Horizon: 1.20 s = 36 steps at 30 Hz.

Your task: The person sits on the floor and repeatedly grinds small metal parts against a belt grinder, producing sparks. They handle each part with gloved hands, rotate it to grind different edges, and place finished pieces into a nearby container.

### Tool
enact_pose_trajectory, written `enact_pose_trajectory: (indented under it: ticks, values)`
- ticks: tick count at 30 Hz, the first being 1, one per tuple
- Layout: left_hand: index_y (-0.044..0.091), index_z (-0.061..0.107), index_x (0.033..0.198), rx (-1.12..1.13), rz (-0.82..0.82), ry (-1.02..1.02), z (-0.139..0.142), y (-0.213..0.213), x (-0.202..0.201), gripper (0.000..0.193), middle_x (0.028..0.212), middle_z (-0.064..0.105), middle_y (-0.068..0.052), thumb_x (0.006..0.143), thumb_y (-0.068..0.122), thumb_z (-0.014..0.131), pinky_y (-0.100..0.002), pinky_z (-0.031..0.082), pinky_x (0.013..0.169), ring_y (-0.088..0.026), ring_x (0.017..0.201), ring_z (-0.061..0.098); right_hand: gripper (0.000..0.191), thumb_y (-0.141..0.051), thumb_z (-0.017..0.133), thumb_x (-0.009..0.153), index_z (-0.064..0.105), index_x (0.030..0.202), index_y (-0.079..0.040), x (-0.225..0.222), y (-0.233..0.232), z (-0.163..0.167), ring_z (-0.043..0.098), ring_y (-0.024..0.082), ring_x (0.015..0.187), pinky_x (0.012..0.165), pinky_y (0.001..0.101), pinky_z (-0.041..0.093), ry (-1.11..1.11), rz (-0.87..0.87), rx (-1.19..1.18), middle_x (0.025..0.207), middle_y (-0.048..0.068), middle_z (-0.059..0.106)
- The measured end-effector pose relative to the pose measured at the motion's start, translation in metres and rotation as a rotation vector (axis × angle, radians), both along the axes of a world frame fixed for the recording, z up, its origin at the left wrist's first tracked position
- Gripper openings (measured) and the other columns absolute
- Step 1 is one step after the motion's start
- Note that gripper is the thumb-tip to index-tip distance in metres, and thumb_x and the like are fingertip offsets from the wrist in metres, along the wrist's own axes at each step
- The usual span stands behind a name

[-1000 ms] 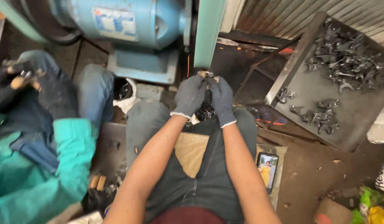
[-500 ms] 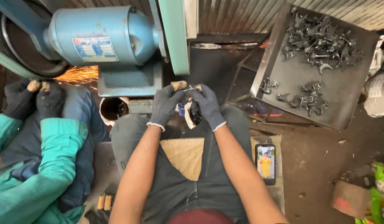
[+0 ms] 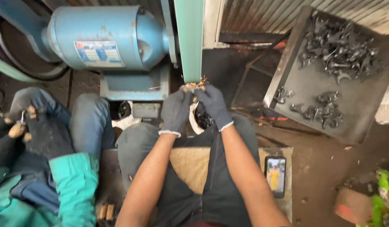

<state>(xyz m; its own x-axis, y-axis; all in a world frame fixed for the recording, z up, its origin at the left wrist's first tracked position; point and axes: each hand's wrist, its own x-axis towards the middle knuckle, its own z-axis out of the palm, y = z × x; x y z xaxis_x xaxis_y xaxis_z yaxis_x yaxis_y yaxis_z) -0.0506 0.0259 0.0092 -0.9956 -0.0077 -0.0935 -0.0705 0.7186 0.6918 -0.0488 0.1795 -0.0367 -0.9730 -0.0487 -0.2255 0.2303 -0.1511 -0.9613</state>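
Nearest the camera, two bare forearms are seen running up from six o'clock over dark trousers, with a tan cushion (image 3: 190, 168) lying between the knees. A phone (image 3: 275, 175) with a lit screen is laid flat at about four o'clock, just beside the person's right thigh.

Further out, at the centre, the left hand (image 3: 175, 111) and the right hand (image 3: 214, 106) are held close together, both in dark grey knit gloves. Each is closed, the fingertips being pinched on a small metal piece (image 3: 190, 87) that is pressed against the lower end of the green grinding belt (image 3: 188, 40); orange sparks (image 3: 198, 82) are thrown off at that point. The piece itself is mostly hidden by the gloves, so its shape cannot be told. A white container (image 3: 197, 122) with dark contents is seen just under the hands.

At nine o'clock a co-worker's gloved hand (image 3: 22, 124) and teal sleeve (image 3: 74, 185) are visible.

Farther off, at eleven o'clock, a blue motor (image 3: 106, 38) is mounted beside the belt. At two o'clock a tilted dark tray (image 3: 304, 80) is loaded with heaps of dark metal parts (image 3: 339, 48).
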Motion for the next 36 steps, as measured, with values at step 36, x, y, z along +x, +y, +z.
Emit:
enact_pose_trajectory:
  ticks: [36]
  values:
    - [-0.005,0.073,0.095,0.074,-0.133,0.061,0.001,0.004,0.032,0.036,0.092,0.071,-0.024,0.1,0.031,0.07,-0.046,0.049,0.076,-0.039,0.086,0.068,0.056,-0.015,0.072,0.082,0.06,0.135,-0.005,0.059,0.024,-0.021,0.068,0.03,0.116,0.098,0.0388,0.054,0.42,-0.055,0.625,0.128,0.016,0.069]
